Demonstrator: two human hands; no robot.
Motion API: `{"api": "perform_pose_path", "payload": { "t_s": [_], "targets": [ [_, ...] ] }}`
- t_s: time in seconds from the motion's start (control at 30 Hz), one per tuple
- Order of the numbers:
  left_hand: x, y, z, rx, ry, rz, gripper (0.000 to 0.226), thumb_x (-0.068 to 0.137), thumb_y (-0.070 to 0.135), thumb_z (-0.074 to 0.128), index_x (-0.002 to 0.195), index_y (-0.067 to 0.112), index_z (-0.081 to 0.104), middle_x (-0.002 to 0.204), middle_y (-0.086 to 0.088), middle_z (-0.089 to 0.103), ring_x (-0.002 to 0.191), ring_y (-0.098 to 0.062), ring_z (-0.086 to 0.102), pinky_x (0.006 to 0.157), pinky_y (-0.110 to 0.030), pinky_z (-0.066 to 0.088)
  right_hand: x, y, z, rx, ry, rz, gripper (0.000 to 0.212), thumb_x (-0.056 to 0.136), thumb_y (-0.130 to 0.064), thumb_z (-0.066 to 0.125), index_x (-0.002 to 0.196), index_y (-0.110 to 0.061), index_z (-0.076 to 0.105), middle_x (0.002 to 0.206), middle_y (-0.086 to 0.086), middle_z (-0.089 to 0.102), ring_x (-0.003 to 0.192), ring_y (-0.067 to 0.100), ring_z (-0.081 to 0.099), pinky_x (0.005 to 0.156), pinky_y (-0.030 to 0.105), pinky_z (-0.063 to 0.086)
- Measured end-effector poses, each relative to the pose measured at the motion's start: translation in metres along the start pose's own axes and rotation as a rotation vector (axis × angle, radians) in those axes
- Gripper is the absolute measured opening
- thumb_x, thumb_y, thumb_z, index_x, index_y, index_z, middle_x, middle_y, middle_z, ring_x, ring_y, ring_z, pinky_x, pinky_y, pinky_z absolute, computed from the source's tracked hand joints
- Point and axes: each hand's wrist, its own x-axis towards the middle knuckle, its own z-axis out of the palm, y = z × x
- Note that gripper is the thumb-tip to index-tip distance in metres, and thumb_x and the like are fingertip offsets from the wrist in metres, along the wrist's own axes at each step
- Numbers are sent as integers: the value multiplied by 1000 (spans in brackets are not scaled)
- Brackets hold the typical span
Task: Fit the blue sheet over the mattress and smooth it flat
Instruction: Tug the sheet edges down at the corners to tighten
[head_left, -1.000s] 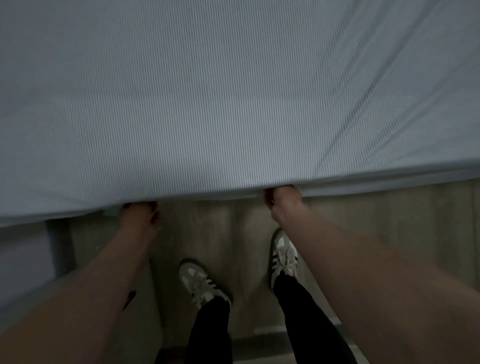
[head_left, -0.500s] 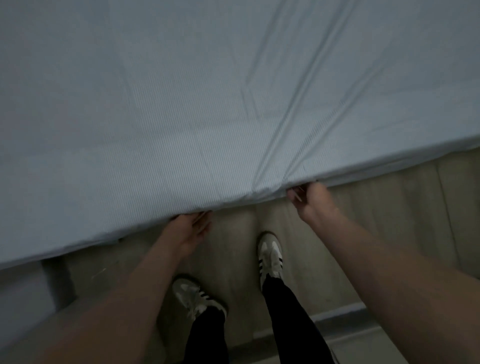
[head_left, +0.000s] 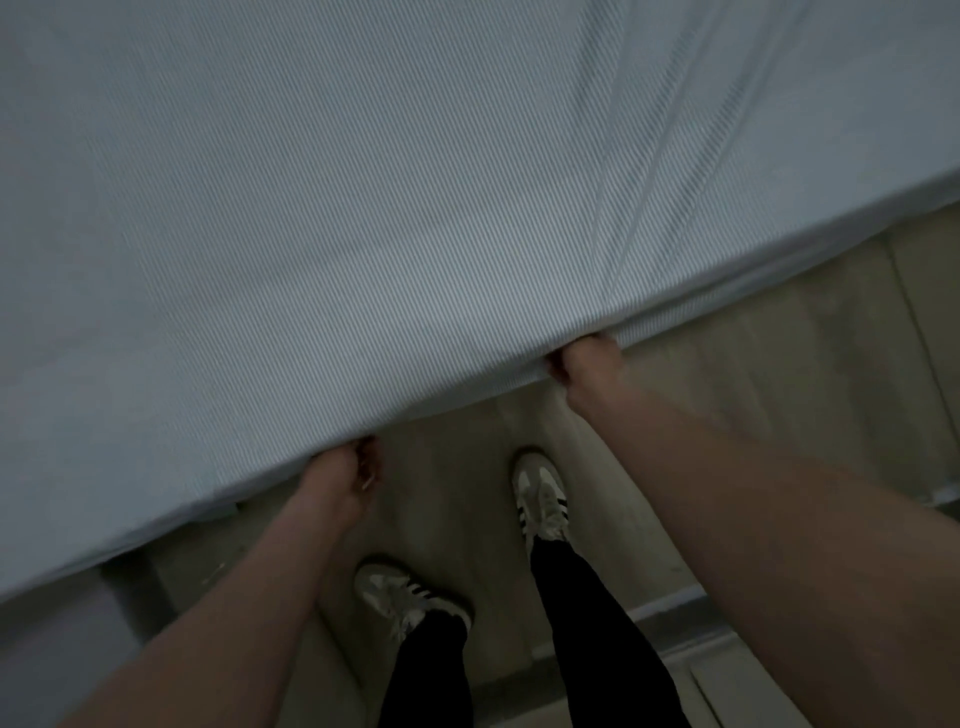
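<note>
Blue striped sheet fills the upper frame, draped over the bed, near edge running diagonally from lower left to upper right. Left hand fingers curled round that edge at lower centre, gripping the fabric. Right hand also clenched on the edge, further right and higher. Creases fan up from the right hand's grip. Mattress itself hidden under the cloth. Below: wood-look floor, two light sneakers, black trousers.
</note>
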Motion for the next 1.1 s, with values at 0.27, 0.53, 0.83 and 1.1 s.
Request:
{"api": "perform_pose_path", "payload": {
  "t_s": [0.27,0.53,0.83,1.1],
  "targets": [
    [-102,39,60,912,-501,-319,32,96,18,50,78,7,73,76,-6,73,53,-13,66,49,-19,47,-33,-63,-44,98,77,95,19,87,7,44,79,-3,58,63,12,53,48,17,48,45,24,48],
    [-183,107,177,647,-343,513,13,92,13,51,93,11,64,66,0,58,52,-10,48,48,-22,38,-39,-141,-98,183,218,-51,14,95,-5,44,98,-8,58,73,10,54,53,14,46,50,27,49],
    [-202,93,270,697,-368,671,12,92,14,55,100,9,63,73,-3,63,59,-14,57,59,-27,45,9,-166,-139,88,225,-138,16,92,0,46,91,3,61,63,12,56,36,9,52,35,17,40],
    [-214,55,360,777,-272,901,12,92,19,57,98,10,63,84,1,64,73,-11,59,63,-23,49,54,-165,-157,-9,152,-3,13,90,-3,47,83,-1,58,70,13,58,60,20,52,58,32,43]
  ]
}}
